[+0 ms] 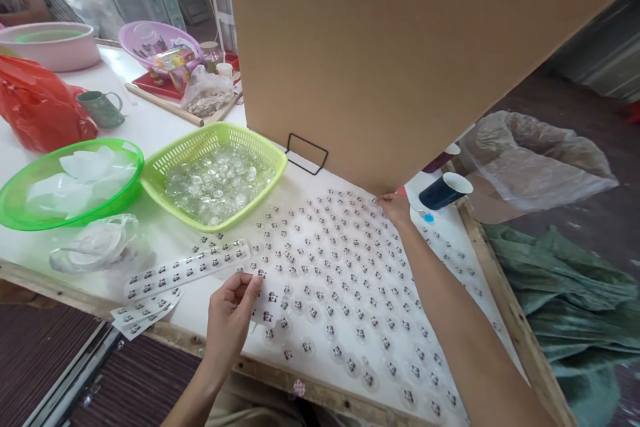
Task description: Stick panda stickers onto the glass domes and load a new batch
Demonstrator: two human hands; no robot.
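Observation:
My left hand (235,303) pinches a small piece of sticker sheet (267,307) printed with tiny black-and-white pandas, thumb on top. Across the table, my right hand (395,207) reaches to the far rows beside the cardboard, fingers together and fingertips down at the surface. Whatever is under those fingertips is too small to make out. Between and around my arms lie many clear round discs (330,331), each with a panda figure on it. Left of my left hand rest a long panda sticker strip (187,271) and shorter strips (145,315) over the table edge.
A large cardboard sheet (360,67) stands upright at the back. A yellow-green basket (270,177) holds clear discs; a green bowl (135,190) holds white pieces. A dark cup (443,191) stands at right. Further left are a red bag (40,107) and a mug (103,110). Another person sits far left.

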